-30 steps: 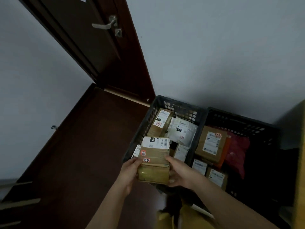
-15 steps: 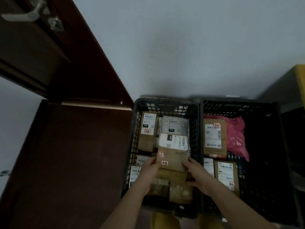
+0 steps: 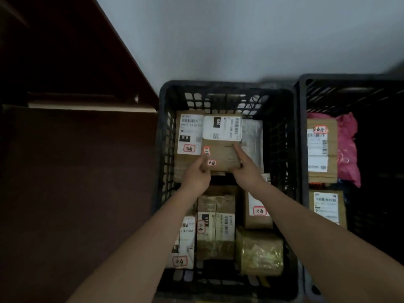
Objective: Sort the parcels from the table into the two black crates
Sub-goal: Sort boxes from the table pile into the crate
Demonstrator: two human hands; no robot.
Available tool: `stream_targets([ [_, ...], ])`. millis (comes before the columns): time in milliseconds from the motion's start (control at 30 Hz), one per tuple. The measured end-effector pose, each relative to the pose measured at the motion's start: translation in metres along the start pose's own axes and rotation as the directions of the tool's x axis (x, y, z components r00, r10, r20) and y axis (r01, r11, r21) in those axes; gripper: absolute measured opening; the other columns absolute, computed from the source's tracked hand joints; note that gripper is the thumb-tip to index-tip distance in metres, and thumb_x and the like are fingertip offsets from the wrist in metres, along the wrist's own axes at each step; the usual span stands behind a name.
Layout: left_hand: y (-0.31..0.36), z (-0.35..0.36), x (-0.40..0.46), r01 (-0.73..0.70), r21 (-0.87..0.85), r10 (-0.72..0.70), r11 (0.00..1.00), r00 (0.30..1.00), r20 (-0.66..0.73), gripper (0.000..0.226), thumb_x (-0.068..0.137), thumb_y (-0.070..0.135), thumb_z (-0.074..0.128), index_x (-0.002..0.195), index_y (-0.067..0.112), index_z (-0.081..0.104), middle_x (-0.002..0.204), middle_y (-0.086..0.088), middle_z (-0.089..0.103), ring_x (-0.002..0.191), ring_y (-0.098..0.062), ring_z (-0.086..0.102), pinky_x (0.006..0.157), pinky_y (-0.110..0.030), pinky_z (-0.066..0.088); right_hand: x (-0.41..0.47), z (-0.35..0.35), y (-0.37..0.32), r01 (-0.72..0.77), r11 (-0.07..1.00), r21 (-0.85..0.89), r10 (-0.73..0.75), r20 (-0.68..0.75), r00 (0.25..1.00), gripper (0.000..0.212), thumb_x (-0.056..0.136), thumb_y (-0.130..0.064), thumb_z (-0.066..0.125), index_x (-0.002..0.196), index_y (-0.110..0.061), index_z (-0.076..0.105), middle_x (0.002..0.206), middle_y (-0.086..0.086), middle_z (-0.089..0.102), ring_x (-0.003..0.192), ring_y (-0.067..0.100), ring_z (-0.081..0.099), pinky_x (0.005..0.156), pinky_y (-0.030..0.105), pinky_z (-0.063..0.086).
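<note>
Beyond both hands a pale wall [image 3: 240,40] rises behind two black crates set side by side on dark reddish floor [image 3: 76,193], with a dark wooden door [image 3: 54,51] to the left. Between the hands a brown box [image 3: 220,147] sits in the far half of the left crate [image 3: 162,149], over other parcels. The left hand [image 3: 196,173] pinches its near left corner; the right hand [image 3: 244,167] grips its right side, a finger straight along the top. Nearer than the hands lie more labelled parcels [image 3: 216,226]. Right of the right hand, the right crate [image 3: 302,149] holds a pink bag [image 3: 347,147] and is cut off by the frame edge. Labels are too blurred to read.
</note>
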State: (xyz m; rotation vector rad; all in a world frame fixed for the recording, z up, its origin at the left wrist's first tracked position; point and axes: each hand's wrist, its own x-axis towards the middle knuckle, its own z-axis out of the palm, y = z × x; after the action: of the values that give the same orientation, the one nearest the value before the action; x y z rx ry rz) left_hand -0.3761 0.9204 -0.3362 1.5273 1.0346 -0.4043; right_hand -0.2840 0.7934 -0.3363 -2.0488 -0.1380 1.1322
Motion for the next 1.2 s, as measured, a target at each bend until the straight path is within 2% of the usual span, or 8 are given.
stream_targets([
  [167,-0.009,0.000,0.017,-0.024,0.123,0.018,0.992,0.998,0.053,0.064,0.093,-0.005,0.047,0.150,0.020,0.036,0.150,-0.002,0.040,0.127,-0.013,0.043,0.093,-0.014,0.034,0.019,-0.001,0.017,0.059,0.984,-0.167,-0.055,0.030,0.998,0.078,0.095,0.011,0.045,0.156,-0.022,0.010,0.162,0.003,0.017,0.142,0.012,0.025,0.099,-0.001,0.017],
  [300,0.003,-0.002,0.020,-0.033,0.199,0.018,0.980,0.997,0.079,0.062,0.093,-0.004,0.046,0.151,0.016,0.035,0.148,-0.001,0.038,0.119,-0.008,0.039,0.082,-0.007,0.032,0.028,-0.017,0.008,0.041,0.962,-0.271,-0.010,0.116,0.993,0.075,0.098,0.003,0.044,0.156,-0.028,0.008,0.159,0.002,0.025,0.137,0.013,0.033,0.108,0.015,0.029],
  [433,0.018,-0.004,0.007,-0.041,0.269,0.019,0.962,0.996,0.085,0.055,0.089,-0.005,0.047,0.139,0.017,0.049,0.132,-0.001,0.053,0.111,-0.012,0.048,0.084,-0.020,0.042,0.016,-0.028,-0.012,-0.012,0.963,-0.269,0.052,0.144,0.988,0.074,0.100,-0.005,0.045,0.157,-0.029,0.005,0.153,0.007,0.035,0.130,0.022,0.045,0.108,0.028,0.039],
  [567,0.025,-0.009,-0.019,-0.072,0.338,0.062,0.938,0.997,0.041,0.058,0.083,0.003,0.052,0.138,0.022,0.047,0.132,0.000,0.053,0.122,-0.021,0.050,0.103,-0.042,0.046,-0.012,-0.037,-0.022,0.088,0.952,-0.292,-0.056,0.115,0.992,0.086,0.095,-0.005,0.056,0.157,-0.028,0.001,0.151,0.009,0.037,0.136,0.025,0.040,0.113,0.032,0.035],
  [700,0.036,-0.009,-0.058,-0.085,0.487,0.119,0.869,0.992,-0.039,0.072,0.088,0.013,0.054,0.154,0.017,0.023,0.158,-0.006,0.023,0.145,-0.030,0.024,0.118,-0.049,0.026,-0.055,-0.048,-0.025,0.170,0.854,-0.492,-0.143,0.091,0.985,0.093,0.094,-0.008,0.055,0.153,-0.045,-0.006,0.163,0.012,0.010,0.148,0.032,0.009,0.118,0.052,0.023],
  [833,0.049,-0.001,-0.109,-0.049,0.614,0.145,0.788,0.984,-0.108,0.077,0.097,0.023,0.052,0.156,0.021,0.003,0.164,0.000,-0.007,0.149,-0.031,-0.002,0.121,-0.049,0.010,-0.098,-0.059,-0.029,0.244,0.736,-0.632,-0.252,0.079,0.965,0.092,0.096,-0.015,0.054,0.150,-0.050,-0.012,0.164,0.010,-0.002,0.150,0.033,0.000,0.119,0.057,0.014],
  [1033,0.071,0.029,-0.182,-0.009,0.687,0.215,0.727,0.953,-0.215,0.080,0.098,0.028,0.052,0.156,0.028,-0.002,0.162,0.004,-0.017,0.149,-0.031,-0.008,0.120,-0.054,0.009,-0.152,-0.091,-0.038,0.326,0.647,-0.689,-0.348,0.113,0.931,0.090,0.097,-0.023,0.053,0.150,-0.051,-0.014,0.164,0.006,-0.009,0.150,0.032,-0.009,0.119,0.059,0.003],
  [1200,0.096,0.069,-0.237,-0.044,0.662,0.267,0.748,0.933,-0.239,0.084,0.098,0.027,0.052,0.155,0.030,-0.009,0.161,0.006,-0.022,0.149,-0.030,-0.010,0.119,-0.053,0.006,-0.205,-0.130,-0.041,0.338,0.599,-0.726,-0.416,0.079,0.906,0.091,0.097,-0.023,0.054,0.150,-0.050,-0.014,0.164,0.004,-0.016,0.150,0.032,-0.014,0.118,0.060,-0.004],
])
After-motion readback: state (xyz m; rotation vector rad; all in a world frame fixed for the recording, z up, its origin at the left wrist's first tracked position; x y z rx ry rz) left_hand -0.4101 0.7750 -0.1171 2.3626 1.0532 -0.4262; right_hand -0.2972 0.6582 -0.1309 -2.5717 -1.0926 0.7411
